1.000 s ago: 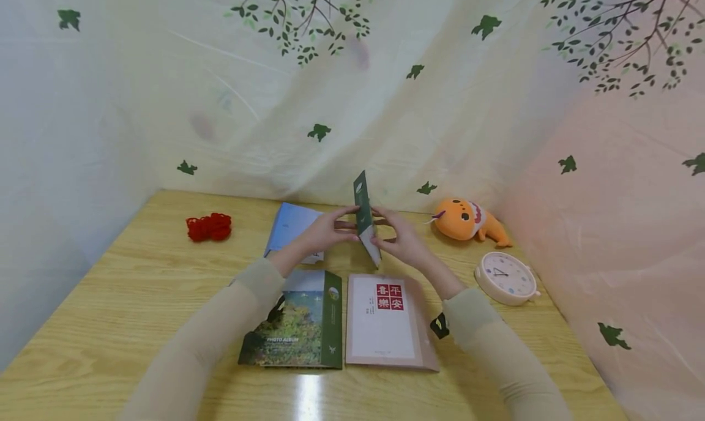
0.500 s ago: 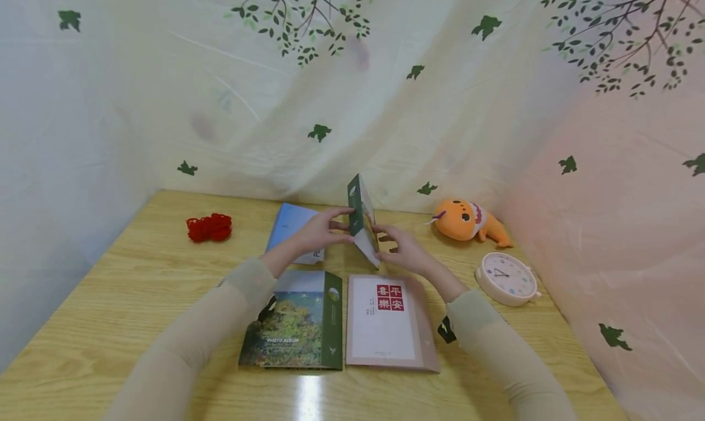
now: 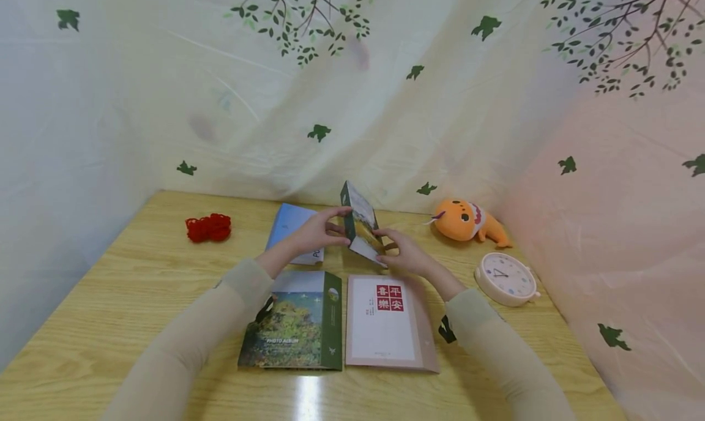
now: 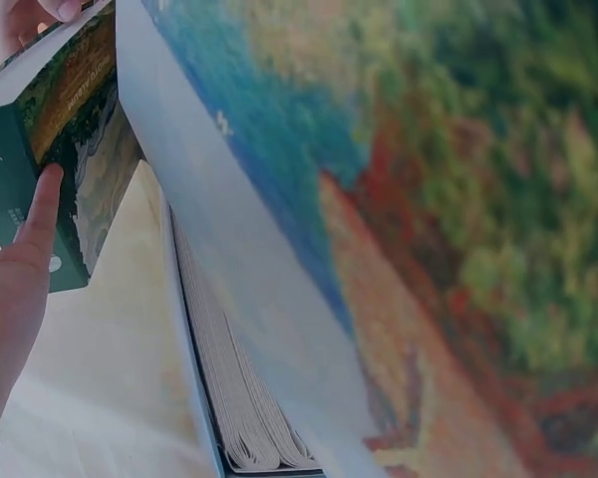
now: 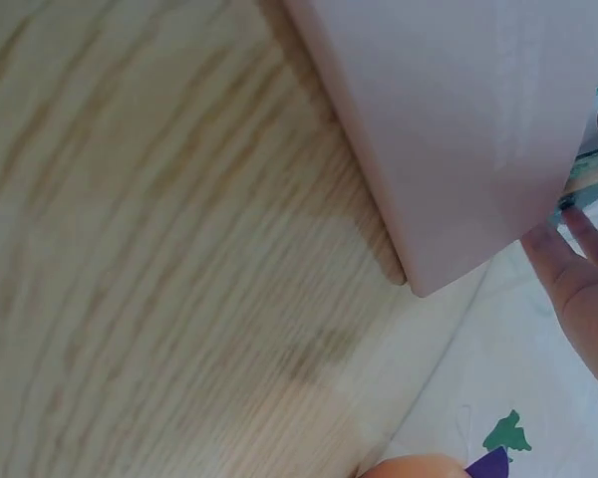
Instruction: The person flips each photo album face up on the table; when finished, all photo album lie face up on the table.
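A photo album [image 3: 363,219] with a dark green spine and a landscape picture on its cover is held tilted above the back middle of the table. My left hand [image 3: 319,231] grips its spine side; in the left wrist view one finger [image 4: 43,204] lies along that edge. On the opposite side, my right hand [image 3: 410,253] holds the lower right edge between thumb and fingers. Below lie a larger green photo album [image 3: 297,323] and a pink album [image 3: 382,323] with red squares, side by side. The pink one partly covers the right hand's work in the right wrist view.
Behind the left forearm lies a blue book [image 3: 289,225]. Red yarn [image 3: 209,227] sits at the back left. An orange plush toy [image 3: 468,220] and a round pink clock [image 3: 507,278] stand along the right side. A printed curtain [image 3: 264,115] hangs behind the table.
The held album has turned from nearly edge-on, so its picture cover now shows and its spine narrows. Its top has dropped and moved left, and the left hand has shifted slightly left.
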Tool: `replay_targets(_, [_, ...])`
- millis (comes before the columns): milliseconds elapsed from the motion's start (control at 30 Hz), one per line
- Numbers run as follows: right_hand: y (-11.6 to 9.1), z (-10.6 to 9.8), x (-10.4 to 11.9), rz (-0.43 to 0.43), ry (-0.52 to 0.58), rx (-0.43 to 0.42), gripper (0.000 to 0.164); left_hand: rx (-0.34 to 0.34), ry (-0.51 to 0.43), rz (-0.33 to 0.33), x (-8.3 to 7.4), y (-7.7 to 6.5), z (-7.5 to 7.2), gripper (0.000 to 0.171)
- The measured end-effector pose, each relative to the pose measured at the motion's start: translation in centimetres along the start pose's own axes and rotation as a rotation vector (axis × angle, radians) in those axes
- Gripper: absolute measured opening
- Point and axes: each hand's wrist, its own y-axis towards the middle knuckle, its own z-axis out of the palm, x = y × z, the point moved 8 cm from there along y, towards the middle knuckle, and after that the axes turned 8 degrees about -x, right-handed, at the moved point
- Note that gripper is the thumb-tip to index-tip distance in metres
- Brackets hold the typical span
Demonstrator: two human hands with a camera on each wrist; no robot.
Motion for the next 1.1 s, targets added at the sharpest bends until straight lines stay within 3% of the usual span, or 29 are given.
replay_targets(400, [-0.2,0.2,-0.7,0.035,-0.004,-0.012,0.064,0.03,0.114,0.091,-0.3,0.3,0.5,0.068])
replay_targets(700, [0.1,0.0,-1.7,-0.006,-0.058,-0.011,0.062,0.064,0.131,0.024,0.8,-0.2,0.9,0.069])
replay_targets(833, [0.1,-0.1,-2.0,-0.009,-0.107,-0.005,0.061,0.072,0.144,0.015,0.7,-0.6,1.1,0.07])
replay_targets(1100, [0.0,-0.5,-1.9,-0.017,-0.216,-0.003,0.058,0.109,0.19,-0.029,2.1,-0.6,2.0,0.073])
